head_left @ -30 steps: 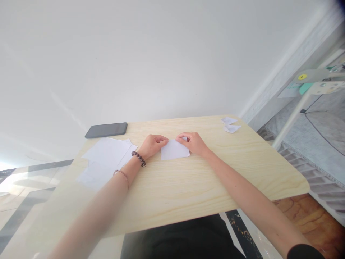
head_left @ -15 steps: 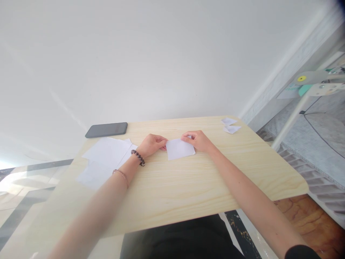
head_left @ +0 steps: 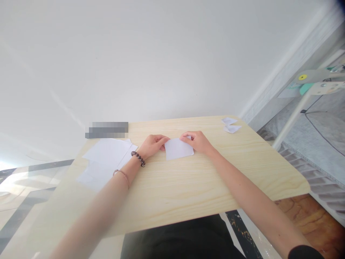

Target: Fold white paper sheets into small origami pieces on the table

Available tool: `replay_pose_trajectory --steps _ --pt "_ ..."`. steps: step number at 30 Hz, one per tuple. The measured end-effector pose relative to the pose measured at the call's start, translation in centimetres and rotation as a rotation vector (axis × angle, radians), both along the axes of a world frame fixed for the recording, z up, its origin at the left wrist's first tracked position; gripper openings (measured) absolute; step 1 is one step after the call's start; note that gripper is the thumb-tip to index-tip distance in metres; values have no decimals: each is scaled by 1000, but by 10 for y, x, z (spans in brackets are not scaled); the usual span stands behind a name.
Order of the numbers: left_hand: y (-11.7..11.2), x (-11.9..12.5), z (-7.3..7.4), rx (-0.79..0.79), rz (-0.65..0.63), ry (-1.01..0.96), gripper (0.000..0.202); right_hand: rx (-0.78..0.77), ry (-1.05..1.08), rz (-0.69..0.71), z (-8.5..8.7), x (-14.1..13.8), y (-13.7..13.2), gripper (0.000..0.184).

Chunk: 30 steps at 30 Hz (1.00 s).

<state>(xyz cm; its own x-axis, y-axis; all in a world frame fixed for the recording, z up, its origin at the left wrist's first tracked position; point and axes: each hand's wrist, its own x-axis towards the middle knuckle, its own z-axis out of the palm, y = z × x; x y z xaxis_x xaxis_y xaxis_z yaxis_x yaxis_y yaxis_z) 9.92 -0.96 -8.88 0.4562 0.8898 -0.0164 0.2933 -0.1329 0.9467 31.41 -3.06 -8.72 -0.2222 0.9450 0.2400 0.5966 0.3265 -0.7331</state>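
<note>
A small white sheet of paper (head_left: 179, 149) is between my two hands, just over the middle of the wooden table. My left hand (head_left: 155, 144), with a dark beaded bracelet (head_left: 138, 158) on the wrist, pinches its upper left corner between thumb and fingers. At the upper right edge, my right hand (head_left: 196, 140) grips the same sheet, thumb on the near face and fingers behind. The fingertips behind the paper are hidden.
Several loose white sheets (head_left: 107, 154) overlap on the left of the table (head_left: 172, 194). Behind them lies a dark, pixelated flat object (head_left: 106, 130). Two small folded paper pieces (head_left: 231, 128) sit at the far right corner. A pale wall (head_left: 167, 64) rises behind the table.
My left thumb has moved up onto the paper's top left corner. The paper and the right hand's thumb have shifted very slightly left.
</note>
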Motion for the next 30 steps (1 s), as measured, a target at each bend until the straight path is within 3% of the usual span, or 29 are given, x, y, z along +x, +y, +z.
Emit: replay_pose_trajectory --steps 6,10,13,17,23,27,30 --pt "-2 -1 1 141 -10 148 39 32 28 72 -2 -18 -2 26" --pt "0 -3 1 155 21 151 39 -17 27 105 -2 -4 3 23" --pt "2 -5 0 155 51 155 38 -177 102 132 -3 15 7 21" --pt "2 -6 0 132 51 150 37 -250 143 0 -3 29 8 24" --pt "1 -2 0 183 63 176 39 -118 108 43 -6 5 5 31" --pt "0 0 -2 308 64 247 35 -29 86 -81 -13 -8 6 26" --pt "-1 0 -3 512 10 361 32 28 65 -174 -17 -8 8 24"
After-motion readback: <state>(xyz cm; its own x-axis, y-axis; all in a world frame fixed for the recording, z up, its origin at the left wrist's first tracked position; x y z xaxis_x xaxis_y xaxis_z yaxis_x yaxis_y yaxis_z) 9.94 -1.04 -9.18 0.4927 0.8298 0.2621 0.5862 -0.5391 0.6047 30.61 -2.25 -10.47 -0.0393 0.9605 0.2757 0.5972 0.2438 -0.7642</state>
